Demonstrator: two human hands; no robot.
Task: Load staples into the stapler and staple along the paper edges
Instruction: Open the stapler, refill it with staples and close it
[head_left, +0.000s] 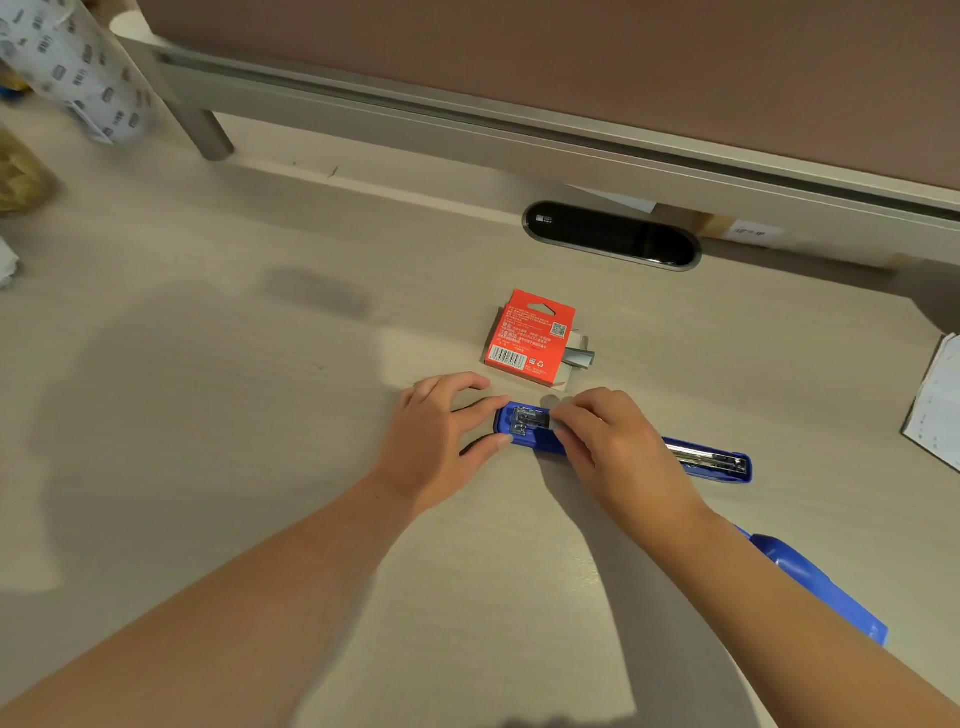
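Observation:
A blue stapler (527, 426) lies opened flat on the pale desk, its metal anvil end to the left and its staple channel (709, 460) stretching right. My left hand (441, 441) pinches the stapler's left end between thumb and forefinger. My right hand (618, 452) rests over the middle of the stapler, fingertips pressing on it; whether it holds staples is hidden. Just behind lies a red staple box (530, 338) with a strip of grey staples (579, 356) sticking out on its right. A sheet of paper (935, 405) shows at the right edge.
A second blue object (821, 582) lies under my right forearm at lower right. A black oval cable port (613, 236) sits in the desk (234, 415) behind the box. A desk divider rail (467, 119) runs along the back. A printed wrapped roll (67, 67) stands far left.

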